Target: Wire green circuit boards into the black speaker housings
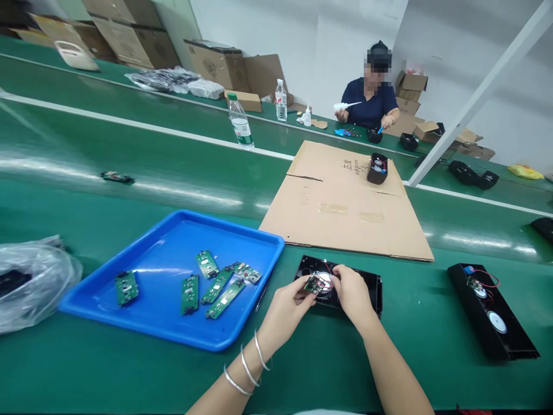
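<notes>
Forearms: lying nearest the camera, rising from the bottom edge; the left one is wearing three silver bangles [247, 369] at the wrist.
Green work surface [129, 369]: running across the whole view, with a shiny conveyor strip beyond it.
Cardboard sheet [345, 213]: lying flat past the hands; a small black part [377, 168] is sitting on its far end.
Blue tray [142, 311]: resting left of the hands, carrying six green circuit boards [216, 285], five clustered near its right side and one apart at the left.
Clear plastic bag [32, 282]: lying crumpled at the left edge.
Second black housing [490, 311]: sitting well to the right, showing two round speakers and red wiring.
Black speaker housing [371, 288]: lying directly under the hands, just beside the tray's right corner.
Left hand [285, 308]: pinching a small circuit board [314, 283] over the housing, fingers closed on it.
Right hand [352, 291]: resting on the housing with fingers curled at the round speaker [325, 280]; whether it is gripping anything cannot be told.
Hands: held close together, nearly touching.
Water bottles [240, 122]: standing upright on the far side.
Co-worker [370, 98]: sitting across, holding a white bottle.
</notes>
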Demonstrator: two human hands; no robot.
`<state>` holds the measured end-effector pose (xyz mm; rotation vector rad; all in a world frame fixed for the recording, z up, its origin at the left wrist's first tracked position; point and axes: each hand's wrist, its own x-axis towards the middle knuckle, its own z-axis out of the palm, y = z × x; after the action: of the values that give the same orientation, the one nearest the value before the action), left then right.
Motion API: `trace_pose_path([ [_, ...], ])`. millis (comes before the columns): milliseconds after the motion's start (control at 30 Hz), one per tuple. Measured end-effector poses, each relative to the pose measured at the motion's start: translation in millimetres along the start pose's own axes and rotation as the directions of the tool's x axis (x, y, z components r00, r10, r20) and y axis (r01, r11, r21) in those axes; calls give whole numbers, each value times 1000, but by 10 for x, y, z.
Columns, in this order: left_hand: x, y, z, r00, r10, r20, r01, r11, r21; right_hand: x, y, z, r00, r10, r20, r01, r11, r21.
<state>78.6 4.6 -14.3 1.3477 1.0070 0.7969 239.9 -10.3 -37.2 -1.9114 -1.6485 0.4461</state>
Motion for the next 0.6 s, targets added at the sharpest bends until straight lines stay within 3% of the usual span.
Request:
trace_pose_path([
  [167, -22, -30, 22, 994, -86, 61, 89, 994, -57, 27, 12, 112, 997, 81, 15, -82, 996, 46],
  [433, -8, 10, 73, 996, -69, 58, 73, 995, -73, -200, 116, -265, 993, 65, 103, -100, 915, 391],
  [500, 17, 16, 99, 996, -80, 33, 83, 992, -90, -278, 129, -322, 997, 40, 65, -64, 898, 436],
  [600, 57, 16, 146, 993, -118, -3, 117, 987, -111, -348, 92, -317, 996, -85, -22, 86, 889, 450],
])
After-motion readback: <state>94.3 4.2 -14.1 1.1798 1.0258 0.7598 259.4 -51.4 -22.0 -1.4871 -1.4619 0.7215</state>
